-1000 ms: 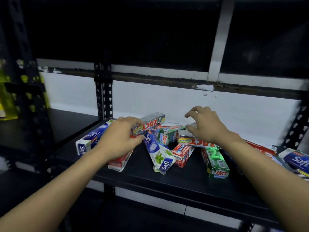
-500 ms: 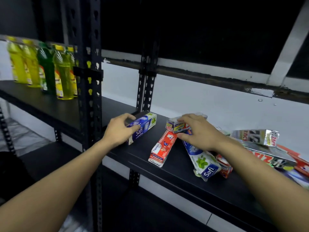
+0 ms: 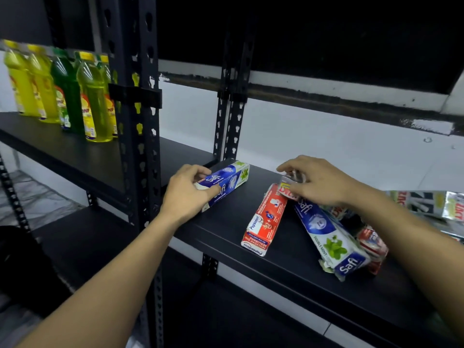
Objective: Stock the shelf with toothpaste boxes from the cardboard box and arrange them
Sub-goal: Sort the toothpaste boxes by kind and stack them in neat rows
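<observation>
Now left hand [image 3: 187,194] gripping blue Safi box [image 3: 226,180], right hand [image 3: 319,183] clutching silver box [image 3: 288,183], on black shelf [image 3: 226,229]

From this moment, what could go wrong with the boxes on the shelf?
1. The red Pepsodent box and the crumpled blue Safi box lie with their ends near the shelf's front edge; a nudge might push them off.
2. The right hand reaches into an overlapping pile, so pulling one box may shift the others.
3. The left hand grips the other Safi box at one end only; it might swing or slip.
</observation>
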A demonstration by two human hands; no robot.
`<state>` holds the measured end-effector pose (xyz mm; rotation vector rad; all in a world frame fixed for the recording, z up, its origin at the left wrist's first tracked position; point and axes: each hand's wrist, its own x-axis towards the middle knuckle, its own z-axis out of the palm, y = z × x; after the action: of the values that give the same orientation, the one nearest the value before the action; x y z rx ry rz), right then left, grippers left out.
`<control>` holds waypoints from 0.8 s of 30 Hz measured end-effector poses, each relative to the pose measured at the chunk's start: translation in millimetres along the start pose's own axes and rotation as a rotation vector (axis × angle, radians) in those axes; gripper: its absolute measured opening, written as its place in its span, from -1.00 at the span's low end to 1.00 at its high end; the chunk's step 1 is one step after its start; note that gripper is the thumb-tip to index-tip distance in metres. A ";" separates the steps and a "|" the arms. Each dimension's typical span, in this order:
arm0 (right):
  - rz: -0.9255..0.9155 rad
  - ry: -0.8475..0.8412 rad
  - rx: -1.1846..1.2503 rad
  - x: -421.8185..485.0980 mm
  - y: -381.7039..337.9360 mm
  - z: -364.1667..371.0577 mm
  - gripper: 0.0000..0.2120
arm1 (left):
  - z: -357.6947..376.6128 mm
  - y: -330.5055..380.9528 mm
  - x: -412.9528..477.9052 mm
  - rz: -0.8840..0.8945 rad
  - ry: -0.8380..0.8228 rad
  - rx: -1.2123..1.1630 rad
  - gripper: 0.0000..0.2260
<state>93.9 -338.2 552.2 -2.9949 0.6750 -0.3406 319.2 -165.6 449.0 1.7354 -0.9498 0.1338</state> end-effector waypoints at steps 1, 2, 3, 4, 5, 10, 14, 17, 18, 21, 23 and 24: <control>-0.006 0.012 -0.007 -2.8 2.9 -1.9 -0.63 | 0.1 -0.4 0.3 -0.012 0.002 -0.021 -0.70; -0.007 0.017 -0.011 -6.7 4.7 -3.8 -0.65 | -0.1 -0.4 0.4 -0.026 0.005 -0.045 -0.70; -0.008 0.016 -0.014 -10.7 5.9 -5.1 -0.61 | -0.5 0.2 0.4 -0.039 0.008 -0.069 -0.69; -0.016 0.020 -0.015 -14.6 6.8 -6.3 -0.54 | -1.0 0.8 0.2 -0.047 0.011 -0.087 -0.69; -0.023 0.028 -0.017 -17.4 7.7 -7.3 -0.50 | -1.5 1.4 0.0 -0.052 0.017 -0.099 -0.69; -0.032 0.100 -0.030 -16.1 7.2 -12.1 -0.77 | -4.9 0.4 0.9 -0.090 0.006 -0.111 -0.78; -0.081 0.117 -0.057 -9.5 -7.1 -11.3 -0.71 | -3.0 -0.4 2.0 -0.149 -0.046 -0.133 -0.82; -0.105 0.093 -0.062 -1.2 -22.5 -7.3 -0.69 | -0.7 -0.3 3.4 -0.124 -0.018 -0.097 -0.89; -0.116 0.076 -0.075 2.4 -28.4 -5.5 -0.67 | -1.0 -0.4 3.3 -0.101 -0.019 -0.107 -0.90; -0.164 0.031 -0.120 18.1 -45.8 1.5 -0.60 | -2.6 -1.3 -2.4 -0.010 -0.064 0.008 -0.76; -0.184 -0.011 -0.170 32.8 -54.2 9.6 -0.56 | -3.6 -1.7 -6.3 0.017 -0.067 0.079 -0.69; -0.187 -0.042 -0.192 40.7 -57.2 14.7 -0.53 | -3.9 -2.1 -7.1 0.021 -0.061 0.090 -0.67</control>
<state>157.0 -304.0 551.8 -3.2469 0.4481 -0.2320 317.2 -158.4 445.3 1.8212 -1.0205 0.1393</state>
